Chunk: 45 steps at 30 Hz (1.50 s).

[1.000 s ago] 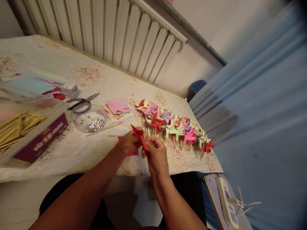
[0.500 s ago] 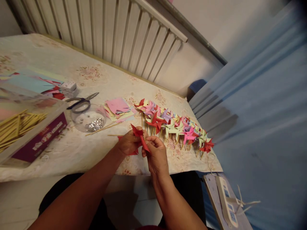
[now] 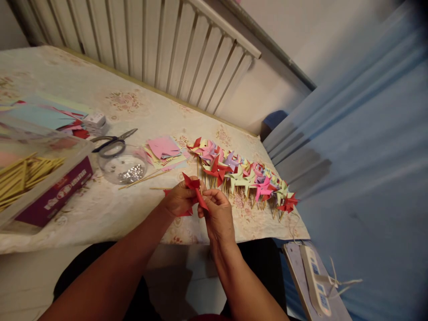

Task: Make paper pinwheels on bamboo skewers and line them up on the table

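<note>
To the right of the round clear dish (image 3: 107, 176), which holds small silver pieces (image 3: 133, 173), the left hand (image 3: 179, 200) pinches a red paper pinwheel (image 3: 201, 200) between thumb and fingers. The right hand (image 3: 219, 215) has its thumb and fingertips drawn together on one of its blades. Farther right of the dish, multicoloured pinwheels (image 3: 237, 179) on sticks crowd together. Scissors (image 3: 124, 135) lie just behind the dish; left of it sits a plastic box (image 3: 56, 194) of wooden sticks (image 3: 30, 176).
</note>
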Available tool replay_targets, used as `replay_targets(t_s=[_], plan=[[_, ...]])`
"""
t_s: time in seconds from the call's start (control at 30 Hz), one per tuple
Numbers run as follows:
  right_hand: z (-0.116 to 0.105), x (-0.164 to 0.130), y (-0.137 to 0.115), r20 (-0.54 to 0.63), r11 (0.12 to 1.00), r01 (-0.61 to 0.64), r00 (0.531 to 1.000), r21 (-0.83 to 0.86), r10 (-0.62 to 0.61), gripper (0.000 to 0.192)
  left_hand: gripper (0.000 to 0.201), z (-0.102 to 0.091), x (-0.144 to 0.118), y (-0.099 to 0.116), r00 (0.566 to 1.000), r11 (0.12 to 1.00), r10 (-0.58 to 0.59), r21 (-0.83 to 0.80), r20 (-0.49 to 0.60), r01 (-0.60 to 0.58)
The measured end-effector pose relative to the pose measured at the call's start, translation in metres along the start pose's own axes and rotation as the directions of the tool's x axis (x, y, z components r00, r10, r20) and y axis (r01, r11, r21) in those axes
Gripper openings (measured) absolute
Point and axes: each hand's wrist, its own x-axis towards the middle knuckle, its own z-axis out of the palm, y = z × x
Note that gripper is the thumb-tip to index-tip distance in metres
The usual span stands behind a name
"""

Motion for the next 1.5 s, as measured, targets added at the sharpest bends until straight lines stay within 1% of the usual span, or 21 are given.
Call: replay_targets(t_s=[0.17,0.4,0.67,0.73,0.83,1.0,1.2,1.3,1.5], plan=[[-0.001,0.001,0.0,-0.006,1.0,0.004,1.0,-0.01,-0.004,0.021,0.018,0.0,-0.001,0.0,0.999,0.999,-0.041,0.036,0.032,0.04],[-0.003,0.002,0.002,-0.004,0.999,0.017,1.0,-0.032,-0.017,0.019,0.018,0.001,-0.001,0.002,0.998,0.997,-0.061,0.058,0.029,0.06],[-0.002,0.003,0.003,-0.019,0.998,0.045,0.999,-0.047,-0.046,0.016,0.024,0.002,0.0,0.003,0.996,0.994,-0.088,0.07,-0.03,0.089],[-0.002,0.003,0.002,-0.023,0.996,0.053,0.998,-0.071,-0.055,0.015,0.024,0.001,0.001,0.003,0.996,0.995,-0.076,0.065,-0.05,0.079],[-0.002,0.002,0.002,-0.027,0.992,0.061,0.998,-0.109,-0.064,0.014,0.023,-0.003,0.002,0.001,0.995,0.999,-0.027,0.044,-0.094,0.032],[-0.004,0.003,0.005,-0.035,0.986,0.066,0.997,-0.153,-0.072,0.014,0.024,-0.009,0.003,-0.001,0.994,0.999,-0.009,0.046,-0.11,0.014],[-0.006,0.004,0.008,-0.031,0.982,0.069,0.997,-0.175,-0.076,0.014,0.027,-0.007,0.004,-0.001,0.99,0.999,-0.002,0.043,-0.138,0.008],[-0.007,0.004,0.01,-0.026,0.974,0.082,0.996,-0.212,-0.089,0.013,0.028,-0.006,0.004,-0.002,0.989,0.999,-0.002,0.035,-0.145,0.007],[-0.011,0.007,0.016,-0.028,0.962,0.106,0.993,-0.251,-0.116,0.013,0.028,-0.005,0.004,-0.002,0.988,0.998,0.037,0.05,-0.148,-0.03]])
